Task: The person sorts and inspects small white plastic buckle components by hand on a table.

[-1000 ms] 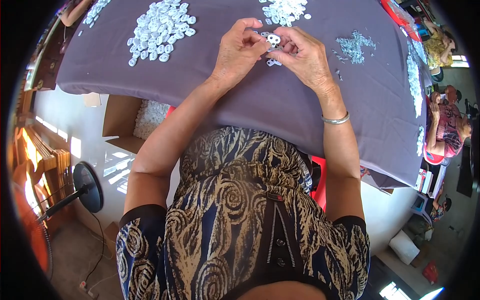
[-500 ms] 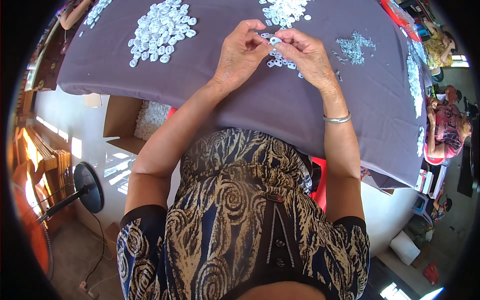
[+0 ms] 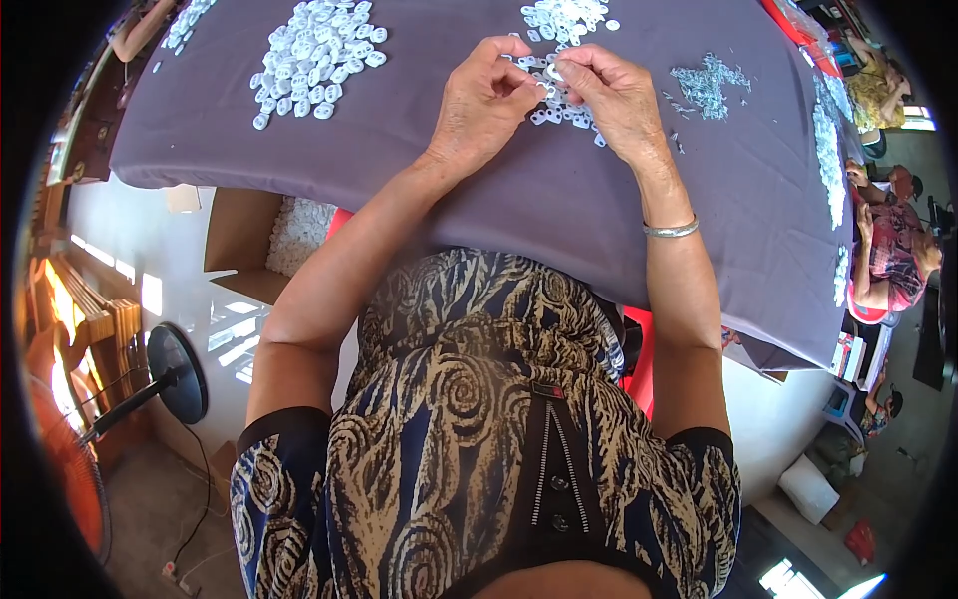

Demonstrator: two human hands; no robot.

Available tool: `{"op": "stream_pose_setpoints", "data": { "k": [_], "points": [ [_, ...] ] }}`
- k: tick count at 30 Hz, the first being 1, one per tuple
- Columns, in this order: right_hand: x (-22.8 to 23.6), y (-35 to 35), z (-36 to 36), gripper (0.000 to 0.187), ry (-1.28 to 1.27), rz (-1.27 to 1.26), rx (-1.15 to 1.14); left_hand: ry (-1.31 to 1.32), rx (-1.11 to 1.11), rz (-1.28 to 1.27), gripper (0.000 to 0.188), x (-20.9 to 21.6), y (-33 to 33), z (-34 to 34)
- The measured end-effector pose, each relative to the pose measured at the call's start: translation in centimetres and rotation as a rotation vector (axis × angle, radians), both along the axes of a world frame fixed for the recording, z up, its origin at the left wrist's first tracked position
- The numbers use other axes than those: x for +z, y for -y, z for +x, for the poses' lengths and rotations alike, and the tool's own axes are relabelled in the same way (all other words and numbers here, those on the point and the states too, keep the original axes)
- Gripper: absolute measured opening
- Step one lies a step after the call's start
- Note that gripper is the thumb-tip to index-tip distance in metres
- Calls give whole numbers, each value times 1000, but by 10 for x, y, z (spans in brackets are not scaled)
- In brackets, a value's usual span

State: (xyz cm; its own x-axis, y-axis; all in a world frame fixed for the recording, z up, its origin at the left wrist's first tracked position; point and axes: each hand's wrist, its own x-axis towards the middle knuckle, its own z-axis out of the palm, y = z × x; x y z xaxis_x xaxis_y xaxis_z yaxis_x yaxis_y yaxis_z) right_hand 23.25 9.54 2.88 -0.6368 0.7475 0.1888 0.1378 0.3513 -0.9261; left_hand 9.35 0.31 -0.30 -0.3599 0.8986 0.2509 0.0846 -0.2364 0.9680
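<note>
Both my hands are over a cloth-covered table, close together, above scattered small white plastic pieces (image 3: 551, 117). My right hand (image 3: 621, 105) pinches one white plastic piece (image 3: 555, 72) between thumb and fingertips. My left hand (image 3: 477, 110) has its thumb and a finger closed, with the index finger curled above them. Something small and whitish shows at the left thumb tip, too small to name. Past my hands lies a heap of round white pieces (image 3: 569, 18). To the right of my right hand is a loose pile of small, thin metallic bits (image 3: 711, 85).
A large heap of white pieces (image 3: 314, 60) lies left on the dark tablecloth (image 3: 220, 120). A cardboard box (image 3: 239, 245) of white pieces stands below the table's edge. A fan base (image 3: 178, 374) is lower left. People sit along the right (image 3: 888, 250); another person's arm (image 3: 140, 35) is at upper left.
My fingertips, earlier together at one white piece, are now slightly apart. My right hand has shifted up with a white piece, while my left hand stays nearly in place.
</note>
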Motion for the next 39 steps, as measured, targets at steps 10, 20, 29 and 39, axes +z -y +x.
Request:
{"op": "stream_pose_setpoints", "data": {
  "k": [10, 20, 29, 39],
  "points": [
    [-4, -4, 0, 10, -44, 86, 2, 42, -60, 34, 10, -4, -1, 1],
    [4, -5, 3, 8, -202, -33, -101, 17, -65, 57, 22, -2, 0, 3],
    [15, 8, 18, 10, 643, 832, -92, 43, 23, 2, 34, 0, 3, -4],
    [18, -6, 23, 14, 374, 362, -125, 112, -3, 142, 31, -17, -7, -8]
  ]
}}
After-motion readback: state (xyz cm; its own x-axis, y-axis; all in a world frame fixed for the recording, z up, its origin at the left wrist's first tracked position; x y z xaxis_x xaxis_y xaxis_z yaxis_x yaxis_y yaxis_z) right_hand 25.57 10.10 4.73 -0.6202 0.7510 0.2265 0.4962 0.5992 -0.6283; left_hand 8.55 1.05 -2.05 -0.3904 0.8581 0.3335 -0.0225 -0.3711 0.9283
